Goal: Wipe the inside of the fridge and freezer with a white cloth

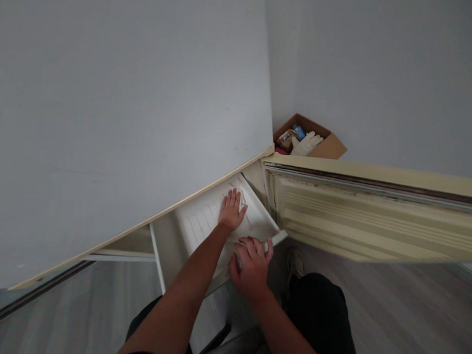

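A white drawer [198, 222] is pulled out from under the tabletop, and its ribbed bottom shows. My left hand [231, 213] reaches into it with fingers stretched and palm down on the bottom, towards the back right. Thin pale lines or a clear, crumpled film show around those fingers; I cannot make out which. My right hand [251, 263] is at the drawer's front panel [281, 236], with bent fingers hooked over its top edge and the thumb on the left.
A large pale tabletop [138, 101] spreads above the drawer. To the right, a cream cabinet door [374, 218] stands swung out. Behind it a cardboard box [333, 146] holds a white glove [307, 143], a blue can [298, 131] and other items. My legs are close below the drawer.
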{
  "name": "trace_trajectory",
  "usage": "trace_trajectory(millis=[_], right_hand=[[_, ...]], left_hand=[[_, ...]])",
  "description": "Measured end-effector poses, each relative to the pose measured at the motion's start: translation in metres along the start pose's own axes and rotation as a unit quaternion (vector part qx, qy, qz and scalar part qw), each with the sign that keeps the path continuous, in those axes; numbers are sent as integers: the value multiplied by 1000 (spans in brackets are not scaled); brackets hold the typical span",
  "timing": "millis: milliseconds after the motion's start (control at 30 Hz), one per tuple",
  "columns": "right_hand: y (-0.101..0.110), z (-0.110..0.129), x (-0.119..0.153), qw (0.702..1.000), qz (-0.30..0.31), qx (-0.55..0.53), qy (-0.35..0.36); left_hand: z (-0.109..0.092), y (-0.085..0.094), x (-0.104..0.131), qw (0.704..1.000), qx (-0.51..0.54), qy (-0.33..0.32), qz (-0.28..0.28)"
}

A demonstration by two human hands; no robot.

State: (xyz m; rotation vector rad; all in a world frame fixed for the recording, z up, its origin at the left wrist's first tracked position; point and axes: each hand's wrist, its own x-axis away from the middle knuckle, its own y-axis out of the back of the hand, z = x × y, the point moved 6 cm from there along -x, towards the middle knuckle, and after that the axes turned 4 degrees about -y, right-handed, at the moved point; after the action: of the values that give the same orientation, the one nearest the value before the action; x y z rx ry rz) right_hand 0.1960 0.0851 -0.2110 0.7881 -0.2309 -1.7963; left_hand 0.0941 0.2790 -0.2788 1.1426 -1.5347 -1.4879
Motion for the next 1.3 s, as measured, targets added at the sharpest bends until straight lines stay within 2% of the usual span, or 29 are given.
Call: trace_trajectory(millis=[100, 167, 300, 400, 467, 533, 633, 767, 867, 967, 1067, 1167, 1233, 1267, 1300], right_hand=[[-1, -1, 0, 1000, -8, 2, -1], [1, -2, -2, 1000, -14, 1, 10], [16, -14, -13, 999, -38, 21, 13], [33, -35, -25, 994, -84, 58, -49], [39, -48, -30, 989, -104, 62, -82], [41, -56, -32, 988, -110, 54, -97], [38, -59, -32, 988, -106, 45, -106], [37, -56, -32, 988, -99, 55, -105], [38, -53, -31, 989, -93, 57, -99], [37, -53, -31, 988, -97, 49, -105], [35, -54, -30, 988, -105, 34, -110], [34, -54, -30, 987, -119, 3, -105], [33, -55, -30, 986, -131, -17, -98], [33, -56, -30, 986, -137, -25, -93], [33, -56, -30, 985, -142, -31, -89]], left_hand=[[-29, -11, 6, 996, -3, -79, 42], [-39, -18, 15, 990, -5, -117, 74], [-47, -23, 41, 972, -4, -201, 123], [-53, -19, 67, 939, 18, -298, 173], [-54, -14, 83, 915, 35, -339, 215], [-49, -8, 99, 899, 57, -345, 265], [-29, 0, 130, 898, 87, -290, 318], [5, 8, 173, 940, 57, -226, 250], [22, 1, 187, 954, 31, -199, 224], [29, -3, 169, 974, -4, -154, 165], [33, 2, 136, 996, -36, -38, 69], [23, 9, 99, 998, 4, 53, 14], [13, 15, 70, 987, 115, 110, -29], [10, 18, 53, 965, 210, 149, -57], [9, 20, 38, 921, 314, 205, -107]])
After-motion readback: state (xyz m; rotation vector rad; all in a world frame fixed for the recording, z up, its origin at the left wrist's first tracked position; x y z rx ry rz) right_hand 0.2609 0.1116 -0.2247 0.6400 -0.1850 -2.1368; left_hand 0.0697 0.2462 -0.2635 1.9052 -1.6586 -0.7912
